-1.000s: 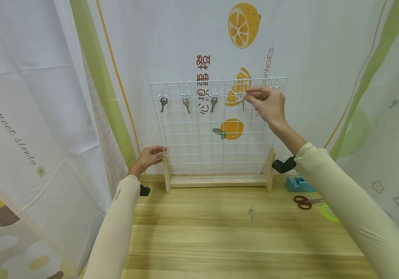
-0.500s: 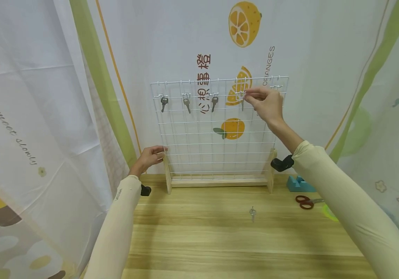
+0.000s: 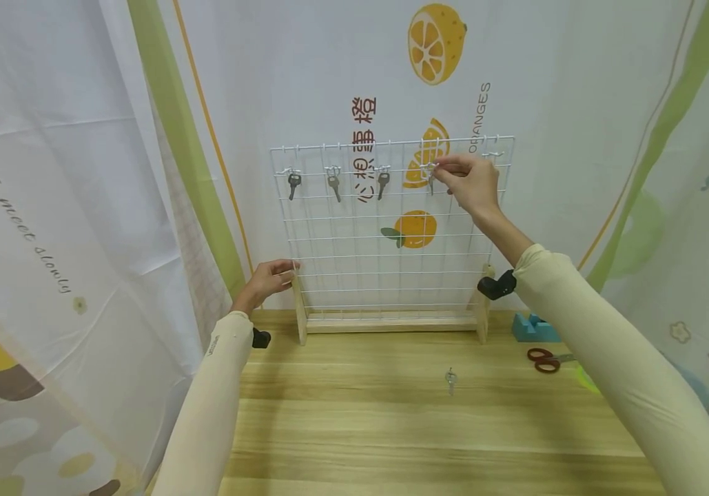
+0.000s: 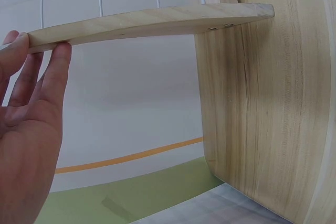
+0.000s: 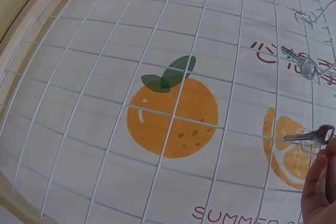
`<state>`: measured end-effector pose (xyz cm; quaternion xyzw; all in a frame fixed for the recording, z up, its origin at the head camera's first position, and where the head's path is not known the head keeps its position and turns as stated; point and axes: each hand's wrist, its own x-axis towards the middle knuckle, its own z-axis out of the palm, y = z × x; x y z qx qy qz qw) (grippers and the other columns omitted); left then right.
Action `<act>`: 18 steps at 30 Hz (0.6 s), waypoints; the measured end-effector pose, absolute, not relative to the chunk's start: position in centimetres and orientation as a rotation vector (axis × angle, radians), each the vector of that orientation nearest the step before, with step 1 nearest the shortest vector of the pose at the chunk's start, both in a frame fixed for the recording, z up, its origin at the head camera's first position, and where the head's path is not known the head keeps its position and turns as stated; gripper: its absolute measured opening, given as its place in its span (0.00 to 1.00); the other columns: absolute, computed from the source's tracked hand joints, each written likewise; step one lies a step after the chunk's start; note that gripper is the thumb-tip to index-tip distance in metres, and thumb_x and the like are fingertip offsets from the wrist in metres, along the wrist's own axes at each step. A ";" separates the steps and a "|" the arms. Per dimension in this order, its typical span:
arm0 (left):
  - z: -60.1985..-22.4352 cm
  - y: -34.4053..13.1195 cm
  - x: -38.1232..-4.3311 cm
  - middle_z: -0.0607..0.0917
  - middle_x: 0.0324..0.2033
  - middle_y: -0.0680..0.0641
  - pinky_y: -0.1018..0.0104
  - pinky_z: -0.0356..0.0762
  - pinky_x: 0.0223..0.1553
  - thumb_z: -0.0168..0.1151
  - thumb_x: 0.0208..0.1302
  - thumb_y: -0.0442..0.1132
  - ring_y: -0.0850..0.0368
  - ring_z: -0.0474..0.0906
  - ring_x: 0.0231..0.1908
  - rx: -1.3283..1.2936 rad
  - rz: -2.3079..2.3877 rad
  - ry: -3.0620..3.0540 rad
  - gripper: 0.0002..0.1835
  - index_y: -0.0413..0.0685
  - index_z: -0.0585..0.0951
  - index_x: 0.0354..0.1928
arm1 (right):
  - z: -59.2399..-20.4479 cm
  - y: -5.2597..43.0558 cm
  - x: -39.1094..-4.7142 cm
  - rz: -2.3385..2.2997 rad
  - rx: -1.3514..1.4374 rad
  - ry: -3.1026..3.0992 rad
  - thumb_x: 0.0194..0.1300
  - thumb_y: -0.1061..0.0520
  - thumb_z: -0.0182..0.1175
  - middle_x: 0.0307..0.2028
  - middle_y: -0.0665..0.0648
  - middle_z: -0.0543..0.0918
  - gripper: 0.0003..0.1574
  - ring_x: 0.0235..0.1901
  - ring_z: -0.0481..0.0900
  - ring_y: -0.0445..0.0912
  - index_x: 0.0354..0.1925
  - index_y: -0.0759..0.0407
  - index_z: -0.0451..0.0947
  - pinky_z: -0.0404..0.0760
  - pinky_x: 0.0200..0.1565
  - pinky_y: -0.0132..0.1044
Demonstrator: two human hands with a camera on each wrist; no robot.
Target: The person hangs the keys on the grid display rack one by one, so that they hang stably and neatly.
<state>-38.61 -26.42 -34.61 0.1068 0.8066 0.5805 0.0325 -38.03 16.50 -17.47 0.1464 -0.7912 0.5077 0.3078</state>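
Note:
A white wire grid rack (image 3: 391, 142) stands upright in a wooden stand (image 3: 391, 324). Three keys hang from white hooks near its top: a left key (image 3: 294, 183), a middle key (image 3: 334, 186) and a right one (image 3: 383, 183). My right hand (image 3: 475, 186) pinches a fourth key (image 5: 317, 135) by its head at another hook; the fingers partly hide that hook. Lower down, my left hand (image 3: 267, 279) grips the top of the stand's left wooden upright (image 4: 131, 24), thumb and fingers on opposite sides. Another key (image 3: 450, 380) with a ring lies on the table.
A bare hook (image 3: 493, 154) hangs at the grid's upper right. Red-handled scissors (image 3: 543, 359), a blue block-shaped holder (image 3: 535, 328) and a partly hidden yellow-green ring (image 3: 586, 379) lie at right. A printed curtain (image 3: 342, 62) hangs behind the rack.
My right hand has shifted slightly left, towards the hook, with the key between its fingers. The left hand stays on the upright. The head view has drifted a little.

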 end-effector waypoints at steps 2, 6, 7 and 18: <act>-34.7 -26.4 -38.7 0.67 0.74 0.33 0.50 0.71 0.72 0.50 0.81 0.29 0.37 0.65 0.73 0.321 1.795 2.477 0.24 0.30 0.67 0.74 | -17.5 16.5 -38.2 1.342 0.383 -2.092 0.70 0.59 0.70 0.48 0.61 0.90 0.15 0.40 0.90 0.46 0.53 0.63 0.88 0.83 0.30 0.21; -34.8 -26.4 -38.7 0.68 0.74 0.33 0.52 0.72 0.70 0.51 0.81 0.29 0.38 0.66 0.72 0.311 1.803 2.478 0.24 0.30 0.68 0.74 | -17.6 16.5 -38.6 1.352 0.376 -2.094 0.70 0.59 0.70 0.48 0.60 0.90 0.15 0.40 0.89 0.47 0.52 0.63 0.88 0.83 0.30 0.21; -34.9 -26.3 -38.7 0.69 0.73 0.33 0.51 0.73 0.70 0.51 0.80 0.29 0.38 0.66 0.72 0.307 1.810 2.474 0.23 0.31 0.68 0.73 | -17.6 16.5 -38.7 1.345 0.372 -2.097 0.70 0.59 0.70 0.48 0.60 0.90 0.15 0.39 0.89 0.47 0.52 0.63 0.88 0.83 0.30 0.21; -34.7 -26.3 -38.7 0.69 0.73 0.32 0.51 0.72 0.71 0.51 0.81 0.29 0.37 0.67 0.72 0.326 1.795 2.487 0.23 0.30 0.68 0.73 | -17.9 17.0 -38.7 1.341 0.374 -2.113 0.69 0.59 0.71 0.47 0.61 0.90 0.14 0.35 0.88 0.42 0.51 0.63 0.88 0.83 0.30 0.21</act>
